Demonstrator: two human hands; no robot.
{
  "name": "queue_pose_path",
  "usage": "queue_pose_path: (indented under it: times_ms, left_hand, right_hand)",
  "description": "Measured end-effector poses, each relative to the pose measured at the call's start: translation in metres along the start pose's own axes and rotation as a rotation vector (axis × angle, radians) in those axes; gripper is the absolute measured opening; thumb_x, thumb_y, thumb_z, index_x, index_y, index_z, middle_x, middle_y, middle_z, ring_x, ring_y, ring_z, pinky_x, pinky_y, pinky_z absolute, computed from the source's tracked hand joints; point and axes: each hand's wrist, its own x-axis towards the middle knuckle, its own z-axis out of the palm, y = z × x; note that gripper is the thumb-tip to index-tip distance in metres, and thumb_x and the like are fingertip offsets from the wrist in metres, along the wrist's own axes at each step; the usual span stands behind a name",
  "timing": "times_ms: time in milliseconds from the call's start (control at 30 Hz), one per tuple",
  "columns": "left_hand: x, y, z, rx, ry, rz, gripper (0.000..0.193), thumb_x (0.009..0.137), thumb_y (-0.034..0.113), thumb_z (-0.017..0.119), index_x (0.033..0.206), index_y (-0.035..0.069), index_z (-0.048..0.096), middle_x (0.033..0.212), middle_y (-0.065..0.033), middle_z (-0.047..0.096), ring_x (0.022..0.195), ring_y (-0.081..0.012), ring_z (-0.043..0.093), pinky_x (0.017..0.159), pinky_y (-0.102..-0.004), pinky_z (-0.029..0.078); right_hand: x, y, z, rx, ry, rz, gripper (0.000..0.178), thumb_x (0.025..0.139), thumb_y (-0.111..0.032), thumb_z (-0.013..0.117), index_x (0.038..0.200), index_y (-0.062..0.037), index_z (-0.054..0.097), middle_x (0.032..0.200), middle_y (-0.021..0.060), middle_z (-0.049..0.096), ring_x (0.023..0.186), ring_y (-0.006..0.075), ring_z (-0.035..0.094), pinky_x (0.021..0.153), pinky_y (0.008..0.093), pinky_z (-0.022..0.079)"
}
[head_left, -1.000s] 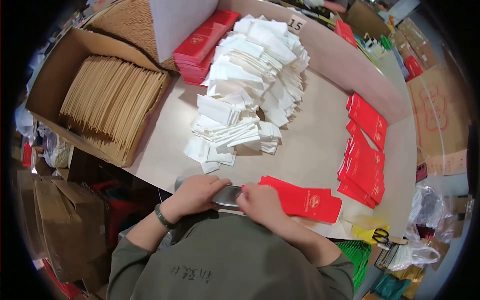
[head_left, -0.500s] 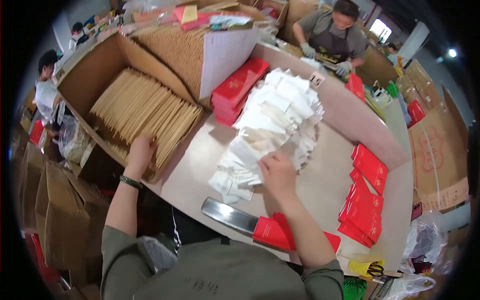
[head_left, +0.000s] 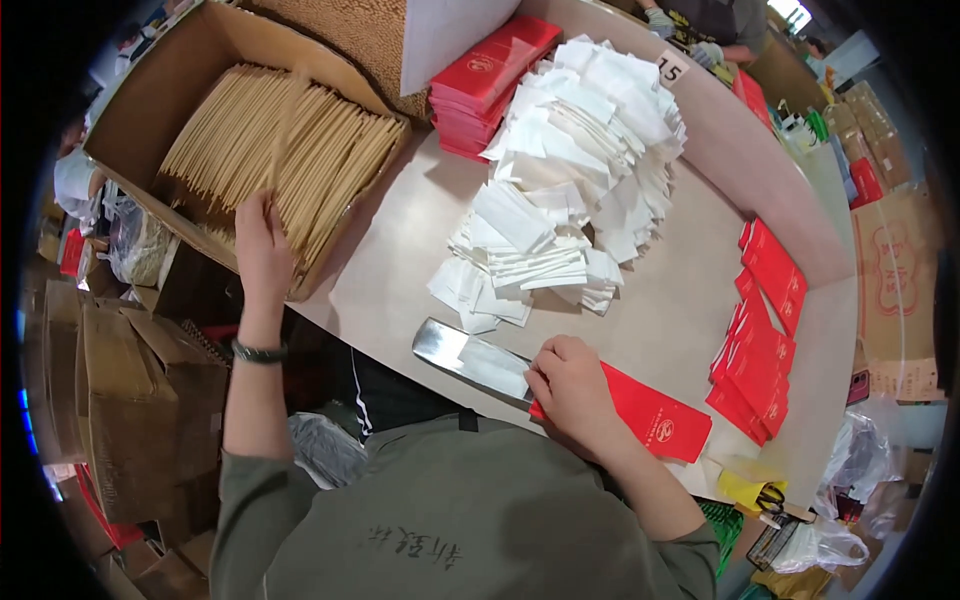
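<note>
Our L hand [head_left: 263, 235] is at the near edge of the carton [head_left: 150, 100], fingertips pinched on a thin tan strip [head_left: 287, 125], motion-blurred, that sticks up in front of the packed row of similar tan pieces [head_left: 225, 135]. Wrist of that arm wears a dark bracelet [head_left: 260, 352].

Our R hand [head_left: 572, 388] is curled w/ fingers bent, at the L end of the red paper sleeves [head_left: 660, 418] on the near side of the tabletop [head_left: 690, 270]. Shiny metal strip [head_left: 470, 357] runs out L from under those fingers; can't tell if R is gripping the strip, a sleeve or both, nor if the strip's end sits inside a sleeve.

Approx. mid-tabletop, beyond R hand: big heap of folded white napkins [head_left: 570, 170]. Behind it to L, next to the carton, a tall red stack [head_left: 490, 75]. Far R, by the pale partition [head_left: 800, 195], more red sleeves lie overlapped in a loose pile [head_left: 752, 360]. Near R corner: yellow holder [head_left: 742, 488] w/ black-handled scissors [head_left: 770, 496]. Past the partition, top edge, we see a co-worker's gloved hand [head_left: 706, 53].
</note>
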Motion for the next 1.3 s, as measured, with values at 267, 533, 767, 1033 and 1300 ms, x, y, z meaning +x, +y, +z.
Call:
queue_pose_path:
  times_ms: [267,533,767,1033,1300]
  left_hand:
    - [-0.077,0.066,-0.008,-0.798,-0.726,-0.212,0.009,0.098,0.005,0.057,0.098,-0.002,0.063,0.088,-0.0006,0.058,0.079,-0.01,0.05,0.071,-0.0249,0.043]
    - [-0.082,0.09,0.008,-0.719,-1.323,-0.295,0.007,0.089,0.001,0.07,0.094,-0.002,0.067,0.093,-0.0055,0.07,0.085,-0.0118,0.066,0.077,-0.026,0.055]
    - [-0.128,0.167,0.023,-0.534,-0.847,0.003,0.014,0.085,0.004,0.072,0.098,-0.001,0.068,0.086,-0.0102,0.066,0.083,-0.0175,0.068,0.076,-0.0298,0.055]
    - [-0.127,0.201,0.003,-0.854,-1.202,-0.151,0.072,0.081,0.021,0.081,0.141,0.002,0.045,0.118,-0.0156,0.061,0.103,-0.0247,0.063,0.092,-0.037,0.051]
    - [-0.107,0.182,0.006,-0.174,-1.035,0.254,0.039,0.068,0.022,0.078,0.094,0.004,0.055,0.093,-0.0148,0.065,0.083,-0.0373,0.063,0.069,-0.0453,0.051]
  right_hand:
    - [-0.021,0.002,0.015,-0.101,0.123,-0.214,0.031,0.077,-0.016,0.079,0.098,-0.001,0.062,0.12,0.0189,0.057,0.109,0.0376,0.055,0.091,0.045,0.047]
    - [-0.044,0.007,0.002,-0.139,0.07,-0.185,0.033,0.077,-0.018,0.079,0.095,0.0008,0.06,0.131,0.0246,0.054,0.121,0.0407,0.052,0.1,0.0492,0.044]
    - [-0.039,-0.001,0.006,-0.244,0.129,-0.128,0.037,0.073,-0.019,0.08,0.097,0.0023,0.06,0.131,0.0247,0.055,0.12,0.041,0.052,0.099,0.0483,0.044]
    - [-0.038,0.01,0.0,-0.212,0.17,-0.206,0.038,0.072,-0.02,0.078,0.102,-0.0031,0.061,0.121,0.0203,0.057,0.108,0.0367,0.055,0.094,0.046,0.046]
    - [-0.056,0.08,-0.089,-0.048,0.095,0.104,0.029,0.078,-0.022,0.077,0.065,-0.0041,0.059,0.082,0.0114,0.056,0.076,0.0245,0.058,0.063,0.0381,0.049]
